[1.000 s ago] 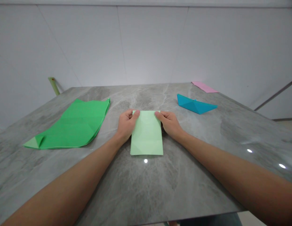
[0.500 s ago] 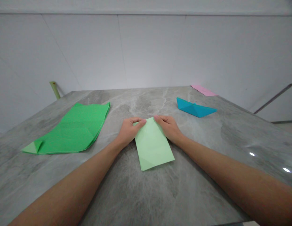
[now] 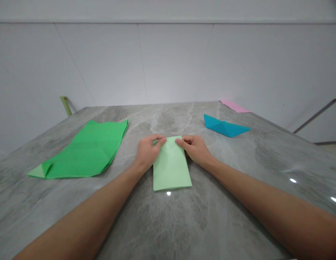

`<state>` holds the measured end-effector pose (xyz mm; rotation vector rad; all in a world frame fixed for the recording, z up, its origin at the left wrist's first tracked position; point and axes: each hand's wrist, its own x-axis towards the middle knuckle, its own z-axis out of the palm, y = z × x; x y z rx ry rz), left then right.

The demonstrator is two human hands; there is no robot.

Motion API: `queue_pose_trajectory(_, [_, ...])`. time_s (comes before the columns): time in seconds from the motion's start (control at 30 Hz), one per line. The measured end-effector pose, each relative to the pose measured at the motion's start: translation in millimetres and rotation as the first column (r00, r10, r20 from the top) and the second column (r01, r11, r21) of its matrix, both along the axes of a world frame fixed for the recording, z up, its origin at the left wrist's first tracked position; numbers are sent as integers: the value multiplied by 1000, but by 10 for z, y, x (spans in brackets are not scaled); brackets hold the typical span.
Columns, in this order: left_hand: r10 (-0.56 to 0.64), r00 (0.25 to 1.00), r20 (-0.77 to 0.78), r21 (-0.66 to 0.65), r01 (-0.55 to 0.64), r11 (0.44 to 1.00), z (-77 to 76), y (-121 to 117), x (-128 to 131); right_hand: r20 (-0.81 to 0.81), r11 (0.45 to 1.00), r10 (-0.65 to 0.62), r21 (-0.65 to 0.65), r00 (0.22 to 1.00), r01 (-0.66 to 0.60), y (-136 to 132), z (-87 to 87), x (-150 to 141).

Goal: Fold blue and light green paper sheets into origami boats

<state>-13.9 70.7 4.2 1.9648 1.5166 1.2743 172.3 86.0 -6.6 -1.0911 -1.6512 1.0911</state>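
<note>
- A pale green paper (image 3: 171, 168), roughly rectangular, is at the centre of the view, between the person's two hands and above the grey, marbled bench (image 3: 168, 227). Its near edge points toward the person, tilted slightly. Whether the paper touches the bench or is raised a little, I cannot tell.
- The left hand (image 3: 148, 150) holds the paper's far left corner. Its fingers are closed in a narrow pinch, with the thumb on top of the sheet and the other fingers behind or under it, partly hidden.
- The right hand (image 3: 195, 148) holds the far right corner in the same way: thumb lying on the paper, fingers curled and pinched narrow around the edge.
- The two thumbs point toward each other, near but apart, with a strip of the paper's far edge showing between them.
- On the left side of the bench lies a bright green paper stack (image 3: 86, 151), well apart from the left hand. Its near left corner is folded over, showing a lighter green triangle.
- Beyond the right hand, to the right, sits a blue folded paper boat (image 3: 224, 126), apart from the hand.
- Farther back, at the bench's far right corner, lies a flat pink paper (image 3: 235, 106), near the white wall (image 3: 173, 61).
- At the far left, beyond the bench edge, a light green stick (image 3: 66, 105) leans at an angle.
</note>
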Motion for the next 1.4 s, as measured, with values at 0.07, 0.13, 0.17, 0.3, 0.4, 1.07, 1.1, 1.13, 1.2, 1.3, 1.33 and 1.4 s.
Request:
queue_pose_trajectory(0.07, [0, 975, -220, 187, 42, 981, 18, -76, 54, 134, 988, -127, 106, 983, 114, 28, -1, 13])
queue_pose_trajectory(0.13, [-145, 883, -447, 144, 231, 962, 7, -173, 130, 315, 960, -233, 225, 920, 165, 73, -10, 38])
queue_pose_trajectory(0.17, [-256, 807, -533, 19, 314, 949, -9, -220, 168, 394, 951, -258, 263, 882, 160, 98, -18, 53])
queue_pose_trajectory(0.3, [-452, 646, -615, -312, 327, 892, -81, -316, 255, 519, 926, -333, 338, 787, 169, 187, -78, 115])
queue_pose_trajectory(0.4, [-448, 662, -600, -313, 322, 894, -102, -289, 239, 625, 903, -416, 373, 661, 216, 231, -120, 173])
queue_pose_trajectory(1.07, [161, 738, 656, -297, 56, 953, -223, 150, -43, 662, 888, 27, 328, 749, -322, 11, -13, 83])
queue_pose_trajectory(1.1, [174, 731, 660, -302, 46, 952, -217, 125, -30, 623, 895, 9, 345, 782, -284, 37, -24, 93])
queue_pose_trajectory(1.13, [187, 728, 660, -306, 33, 951, -213, 96, -14, 578, 903, -13, 358, 816, -240, 63, -35, 101])
queue_pose_trajectory(1.2, [210, 735, 645, -312, 2, 950, -211, 30, 29, 490, 915, -61, 375, 870, -147, 110, -51, 111])
queue_pose_trajectory(1.3, [205, 746, 634, -317, 9, 948, -202, -59, 92, 378, 915, -128, 401, 917, -38, 141, -43, 114])
queue_pose_trajectory(1.33, [185, 745, 641, -324, 45, 945, -192, -83, 103, 346, 912, -152, 411, 926, -4, 140, -33, 115])
queue_pose_trajectory(1.4, [117, 757, 643, -360, 164, 918, -157, -122, 106, 287, 905, -201, 421, 936, 65, 131, -9, 120])
